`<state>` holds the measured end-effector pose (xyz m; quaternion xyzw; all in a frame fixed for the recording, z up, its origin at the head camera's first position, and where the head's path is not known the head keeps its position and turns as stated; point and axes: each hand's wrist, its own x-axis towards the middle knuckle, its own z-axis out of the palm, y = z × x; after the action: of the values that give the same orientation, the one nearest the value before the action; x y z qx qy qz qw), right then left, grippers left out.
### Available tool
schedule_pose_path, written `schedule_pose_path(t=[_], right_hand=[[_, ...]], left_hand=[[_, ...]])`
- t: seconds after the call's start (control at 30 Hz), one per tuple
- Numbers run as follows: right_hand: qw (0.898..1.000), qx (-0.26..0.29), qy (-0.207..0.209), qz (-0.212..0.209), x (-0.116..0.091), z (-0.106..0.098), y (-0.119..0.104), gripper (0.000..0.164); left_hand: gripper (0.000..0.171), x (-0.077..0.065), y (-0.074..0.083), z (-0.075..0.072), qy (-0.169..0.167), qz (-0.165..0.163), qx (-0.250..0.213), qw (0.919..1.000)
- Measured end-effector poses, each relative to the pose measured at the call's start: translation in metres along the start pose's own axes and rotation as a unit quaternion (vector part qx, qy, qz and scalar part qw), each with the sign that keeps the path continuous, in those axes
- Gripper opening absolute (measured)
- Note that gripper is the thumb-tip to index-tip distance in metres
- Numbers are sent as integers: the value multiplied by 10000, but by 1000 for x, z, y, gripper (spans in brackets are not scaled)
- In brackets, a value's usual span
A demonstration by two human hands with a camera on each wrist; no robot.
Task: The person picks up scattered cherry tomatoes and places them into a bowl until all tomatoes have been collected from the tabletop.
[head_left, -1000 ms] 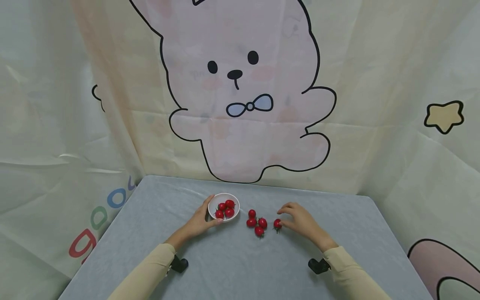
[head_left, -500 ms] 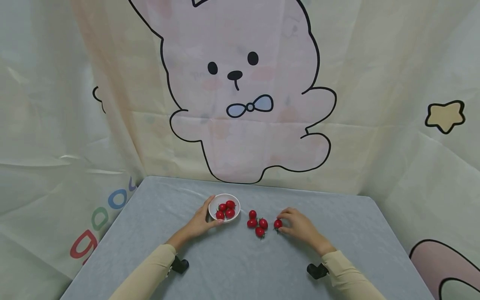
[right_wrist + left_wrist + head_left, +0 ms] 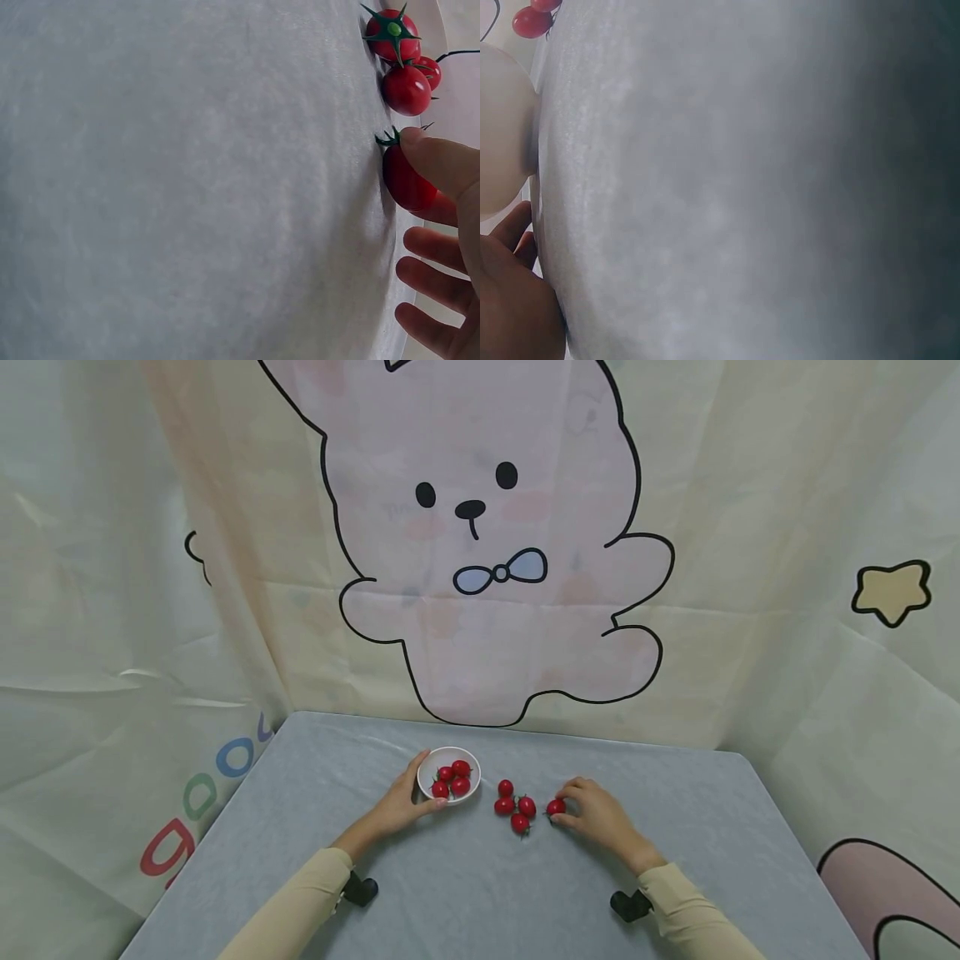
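Note:
My left hand (image 3: 396, 803) grips a small white bowl (image 3: 424, 767) by its left side, thumb at the near rim and fingers round the far side. Several red cherry tomatoes (image 3: 460, 786) lie inside the bowl. To the right, my right hand (image 3: 602, 818) pinches a single cherry tomato (image 3: 407, 180) between thumb and index finger, low at the cloth. Its green stem end shows beside the thumb in the right wrist view, where the other fingers are spread apart. In the left wrist view only the bowl's outer wall (image 3: 506, 127) and part of the hand appear.
Between bowl and right hand, several loose cherry tomatoes (image 3: 520, 823) sit in a cluster on the grey-blue tablecloth (image 3: 480, 893). A fabric backdrop with a cartoon bear (image 3: 480, 652) hangs behind the table. Each wrist wears a black camera mount (image 3: 632, 906).
The right hand's thumb and index finger have closed on the single tomato, which has tilted slightly, and the right forearm has shifted a little left. The left hand and bowl stay put.

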<state>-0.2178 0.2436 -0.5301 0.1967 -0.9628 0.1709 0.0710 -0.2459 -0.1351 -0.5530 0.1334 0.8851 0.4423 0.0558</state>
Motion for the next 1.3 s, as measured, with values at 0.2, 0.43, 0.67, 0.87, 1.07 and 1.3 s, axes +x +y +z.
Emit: schedule_pose_path(t=[0.2, 0.43, 0.67, 0.87, 1.07, 1.3], right_hand=[[10000, 30, 54, 3, 0, 0, 0, 30], [9999, 43, 106, -29, 3, -1, 1, 29], [9995, -30, 190, -243, 10, -10, 2, 31], [9990, -133, 305, -306, 18, -19, 0, 32], [9988, -46, 331, -370, 25, -27, -9, 32], [9987, -55, 259, -426, 36, -30, -24, 33]], left_hand=[[103, 0, 0, 0, -2, -17, 16, 10000], [102, 1, 0, 0, 2, 25, 6, 10000], [101, 2, -2, 0, -10, 75, -57, 10000], [102, 2, -2, 0, -43, 0, -33, 10000], [103, 3, -3, 1, -43, -34, -8, 10000], [103, 4, -4, 1, -34, 19, -20, 10000]])
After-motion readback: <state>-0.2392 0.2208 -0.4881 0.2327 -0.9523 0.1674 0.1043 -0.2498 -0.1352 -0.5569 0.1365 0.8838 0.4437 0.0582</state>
